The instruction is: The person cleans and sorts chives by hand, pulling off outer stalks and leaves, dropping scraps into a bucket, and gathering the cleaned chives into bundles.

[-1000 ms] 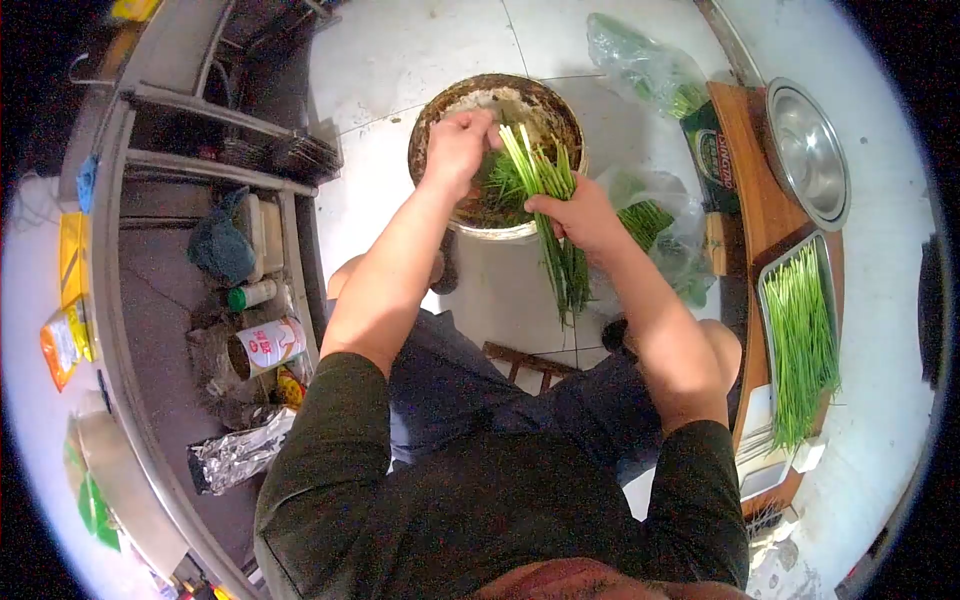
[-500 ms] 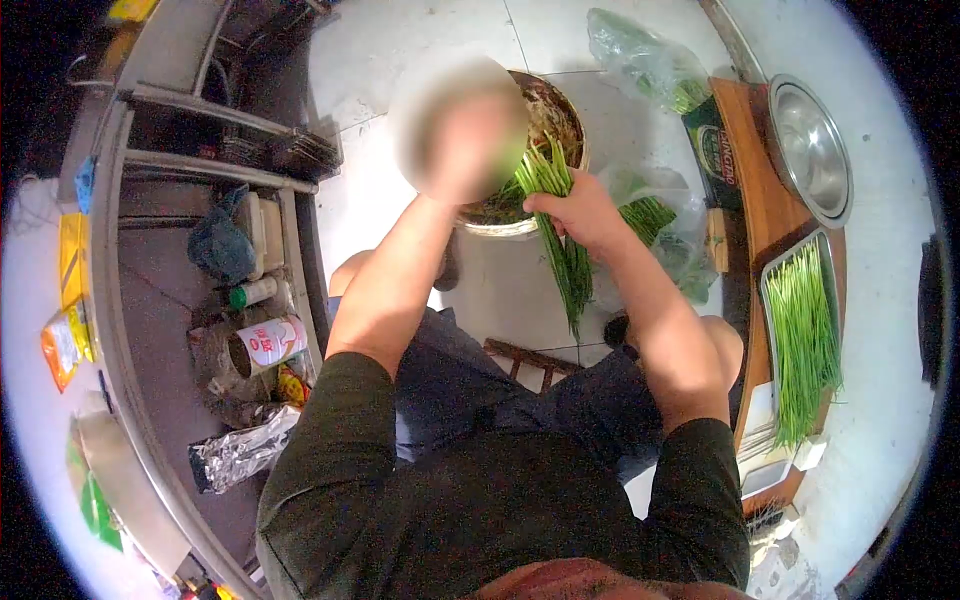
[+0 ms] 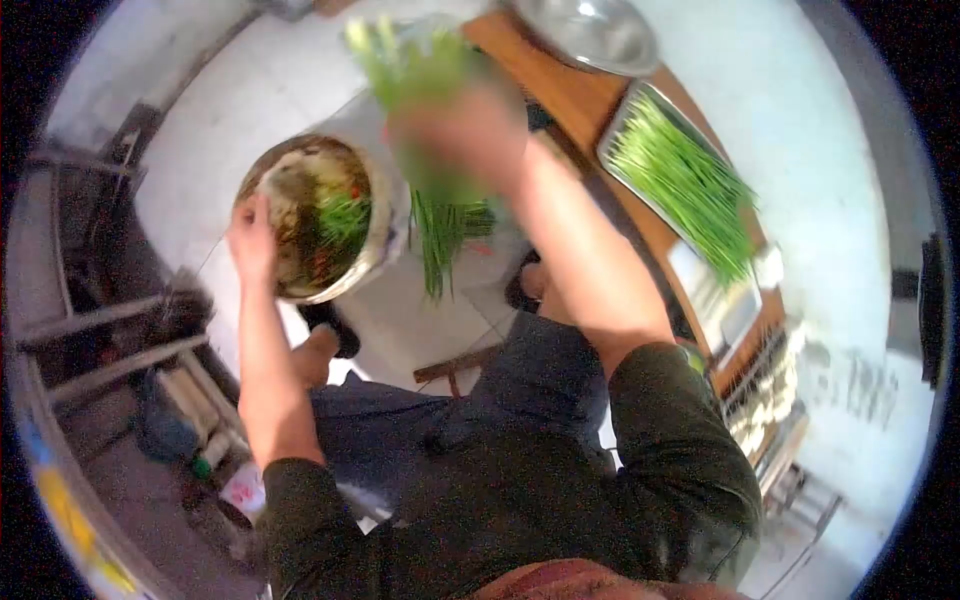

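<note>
My right hand (image 3: 465, 135), smeared by motion, holds a bunch of green stalks (image 3: 435, 235) with pale ends at the upper left and long tips hanging down. My left hand (image 3: 252, 240) is at the left rim of a round bucket (image 3: 375, 262), its fingers partly in view; whether they grip anything cannot be made out. Inside the bucket lie green trimmings (image 3: 342, 217) and brown wet matter. A tray (image 3: 612, 158) of neatly laid green stalks (image 3: 685, 185) rests on a wooden board at the right.
A metal bowl (image 3: 590, 35) sits at the top of the wooden board (image 3: 540, 65). At the lower left is a metal shelf (image 3: 125, 315) with bags and containers. A small wooden stool (image 3: 455, 368) is between my legs. A white container (image 3: 715, 295) lies below the tray.
The view has turned to the right. My right hand has lifted the stalks away from the bucket toward the board. My left hand has moved to the bucket's left rim.
</note>
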`<state>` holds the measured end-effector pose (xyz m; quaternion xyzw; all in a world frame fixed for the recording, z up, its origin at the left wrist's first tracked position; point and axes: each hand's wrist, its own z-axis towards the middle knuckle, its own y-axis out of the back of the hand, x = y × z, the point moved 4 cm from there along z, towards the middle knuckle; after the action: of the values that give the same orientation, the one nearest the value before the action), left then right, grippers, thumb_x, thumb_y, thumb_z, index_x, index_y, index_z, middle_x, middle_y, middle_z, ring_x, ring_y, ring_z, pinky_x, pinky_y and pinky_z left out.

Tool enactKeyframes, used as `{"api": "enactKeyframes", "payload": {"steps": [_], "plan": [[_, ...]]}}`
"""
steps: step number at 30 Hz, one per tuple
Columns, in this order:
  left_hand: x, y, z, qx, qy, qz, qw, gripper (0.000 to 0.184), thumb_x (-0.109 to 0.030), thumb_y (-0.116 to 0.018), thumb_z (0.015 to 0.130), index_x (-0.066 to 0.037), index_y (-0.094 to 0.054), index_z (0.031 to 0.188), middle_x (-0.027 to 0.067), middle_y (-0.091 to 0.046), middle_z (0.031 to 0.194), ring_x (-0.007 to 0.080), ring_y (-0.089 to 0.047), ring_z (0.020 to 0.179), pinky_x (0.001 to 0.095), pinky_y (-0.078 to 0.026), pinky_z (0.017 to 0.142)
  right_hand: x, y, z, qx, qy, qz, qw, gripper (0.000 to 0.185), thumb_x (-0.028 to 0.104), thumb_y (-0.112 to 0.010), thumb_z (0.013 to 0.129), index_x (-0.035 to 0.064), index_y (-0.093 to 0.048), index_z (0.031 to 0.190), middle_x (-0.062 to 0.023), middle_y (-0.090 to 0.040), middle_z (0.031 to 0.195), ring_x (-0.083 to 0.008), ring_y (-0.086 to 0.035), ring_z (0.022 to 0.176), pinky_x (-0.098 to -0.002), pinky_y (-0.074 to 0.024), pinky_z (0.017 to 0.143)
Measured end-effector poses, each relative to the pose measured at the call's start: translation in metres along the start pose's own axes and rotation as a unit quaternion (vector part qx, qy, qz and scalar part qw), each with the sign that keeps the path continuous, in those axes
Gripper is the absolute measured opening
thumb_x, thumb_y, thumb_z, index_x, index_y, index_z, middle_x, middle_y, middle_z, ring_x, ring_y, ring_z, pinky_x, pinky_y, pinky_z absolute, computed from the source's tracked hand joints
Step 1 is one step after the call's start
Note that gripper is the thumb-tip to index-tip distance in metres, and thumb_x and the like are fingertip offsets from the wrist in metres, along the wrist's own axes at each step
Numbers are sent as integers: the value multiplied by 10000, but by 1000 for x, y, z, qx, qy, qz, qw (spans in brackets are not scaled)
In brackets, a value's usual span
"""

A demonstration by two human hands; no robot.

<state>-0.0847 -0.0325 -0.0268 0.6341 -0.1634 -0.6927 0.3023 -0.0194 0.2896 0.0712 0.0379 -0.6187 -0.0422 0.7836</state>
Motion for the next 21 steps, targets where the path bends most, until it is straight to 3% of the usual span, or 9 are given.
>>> {"api": "enactKeyframes", "payload": {"steps": [1, 5, 6, 7, 8, 9, 14, 17, 21], "plan": [[4, -4, -1, -93, -117, -14, 989, 408, -409, -567, 905, -33, -711, 969, 127, -672, 764, 195, -619, 752, 369, -472, 751, 20, 35, 1, -27, -37, 38, 998, 244, 270, -719, 761, 62, -692, 887, -25, -588, 635, -107, -518, 531, -288, -419, 498], [-26, 0, -9, 104, -21, 17, 994, 383, -366, -574, 907, -15, -687, 1010, 126, -680, 819, 183, -620, 782, 329, -473, 763, 146, 161, -34, -242, -96, -59, 964, 221, 258, -683, 807, 67, -721, 912, 15, -527, 579, -91, -450, 491, -230, -349, 471], [-32, 0, -11, 121, 12, 52, 991, 372, -349, -570, 912, -12, -680, 1022, 125, -682, 835, 184, -621, 794, 321, -473, 771, 176, 179, -41, -282, -69, -44, 956, 177, 142, -706, 764, 10, -645, 865, -78, -613, 710, -170, -586, 589, -292, -484, 518], [-36, -2, -14, 136, 47, 88, 986, 361, -332, -565, 918, -8, -674, 1034, 124, -684, 851, 185, -622, 805, 313, -472, 779, 195, 211, -53, -308, -102, -154, 933, 163, 248, -701, 786, 86, -686, 791, 55, -446, 488, -76, -382, 406, -243, -318, 403], [-28, -6, -12, 137, 48, 40, 989, 321, -275, -544, 936, -3, -660, 1061, 129, -682, 922, 189, -623, 837, 312, -473, 800, 208, 233, -57, -312, -62, -165, 933, 144, 132, -729, 748, 69, -604, 783, 34, -510, 582, -60, -408, 450, -213, -331, 423], [-29, -10, -14, 128, 18, 14, 992, 313, -263, -540, 938, -2, -659, 1062, 134, -680, 935, 192, -624, 841, 313, -473, 800, 187, 313, -64, -214, -89, -223, 947, 271, 277, -693, 815, 54, -688, 968, 46, -509, 632, -51, -456, 568, -226, -266, 471], [-36, -13, -31, 118, -101, 19, 988, 289, -225, -539, 935, 0, -655, 1075, 153, -665, 1028, 202, -628, 864, 313, -470, 820, 119, 363, -104, -141, -149, -615, 761, 308, 267, -696, 795, 10, -642, 955, -61, -611, 710, -145, -526, 634, -334, -452, 607], [-22, -13, -27, 149, -79, 74, 983, 321, -254, -554, 930, 9, -648, 1089, 159, -642, 1072, 210, -598, 974, 325, -469, 841, 25, 365, -127, -31, -219, -635, 740, 323, 217, -682, 770, 28, -630, 1027, -240, -652, 883, -389, -625, 798, -438, -493, 739], [-7, -19, -39, 72, -146, 91, 982, 450, -336, -575, 924, 27, -574, 1188, 175, -592, 1140, 217, -557, 1053, 357, -471, 852, -91, 351, -156, 15, -331, -624, 708, 368, 255, -710, 754, 17, -626, 1022, -225, -643, 1025, -374, -606, 984, -441, -483, 862]]}}
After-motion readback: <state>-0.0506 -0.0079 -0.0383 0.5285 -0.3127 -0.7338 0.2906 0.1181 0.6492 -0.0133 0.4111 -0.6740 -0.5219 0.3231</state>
